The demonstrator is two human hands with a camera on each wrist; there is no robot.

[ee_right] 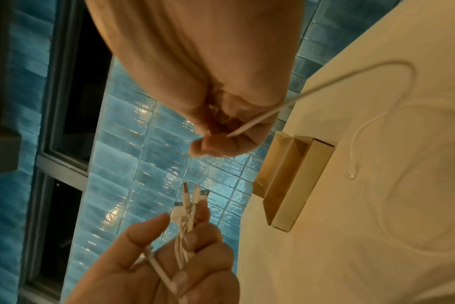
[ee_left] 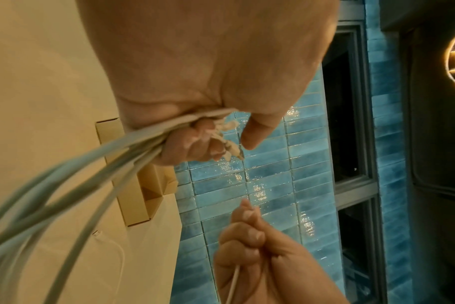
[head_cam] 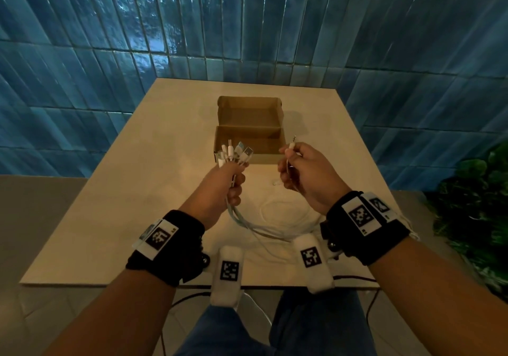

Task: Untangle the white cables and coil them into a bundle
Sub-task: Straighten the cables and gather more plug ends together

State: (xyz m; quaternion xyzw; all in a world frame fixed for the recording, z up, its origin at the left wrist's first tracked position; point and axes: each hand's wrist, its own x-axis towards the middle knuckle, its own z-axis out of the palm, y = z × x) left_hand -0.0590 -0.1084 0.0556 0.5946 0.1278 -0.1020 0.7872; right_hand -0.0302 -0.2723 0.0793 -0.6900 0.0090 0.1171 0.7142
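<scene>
The left hand (head_cam: 222,188) gripped a bunch of white cables (head_cam: 255,225), connector ends (head_cam: 233,153) fanned up and away above the fist, cords looping down toward the wrists. The right hand (head_cam: 305,175) pinched an audio-jack cable (head_cam: 292,146), its plug pointing up beyond the fingers. Farther off, the open cardboard box (head_cam: 248,131) held nothing visible.
</scene>
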